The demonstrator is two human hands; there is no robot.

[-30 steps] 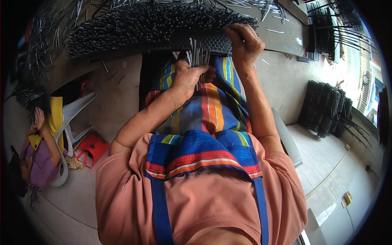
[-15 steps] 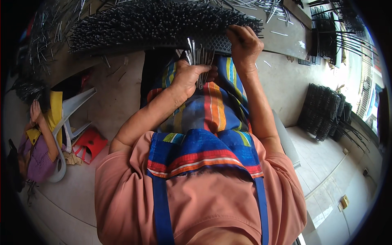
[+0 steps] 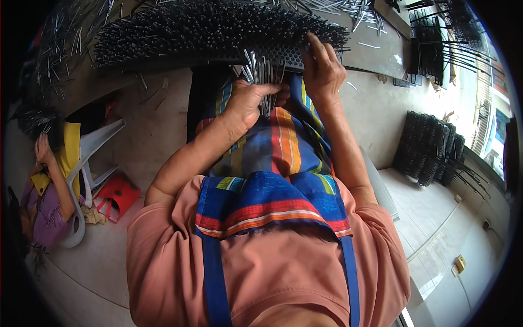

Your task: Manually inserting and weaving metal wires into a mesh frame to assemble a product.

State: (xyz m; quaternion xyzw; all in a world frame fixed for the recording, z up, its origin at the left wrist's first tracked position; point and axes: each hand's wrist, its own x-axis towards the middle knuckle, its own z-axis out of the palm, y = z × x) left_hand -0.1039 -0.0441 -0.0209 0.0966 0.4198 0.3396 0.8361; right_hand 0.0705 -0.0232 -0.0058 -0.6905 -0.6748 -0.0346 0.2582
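My left hand (image 3: 245, 101) is closed around a bundle of thin silvery metal rods (image 3: 265, 82) above my lap. The rods stand roughly upright, their upper ends fanned apart. A wide black board (image 3: 286, 56) with rows of round holes lies just beyond my hands. Most of its holes bristle with short dark rods (image 3: 218, 27); bare holes show along the near right part. My right hand (image 3: 324, 68) is over the board's right end, index finger stretched forward and fingers apart. No rod can be made out in it.
Loose metal rods (image 3: 364, 16) lie on the table (image 3: 376, 54) behind the board. Black wire racks (image 3: 427, 147) are stacked on the floor at right. To the left, another person in a purple top (image 3: 53, 218) sits on a white chair (image 3: 81, 169), beside a red bag (image 3: 119, 196).
My right hand has loosened from a closed pinch at the board's right end and drawn slightly nearer, its index finger now extended. The left hand keeps its bundle in nearly the same place.
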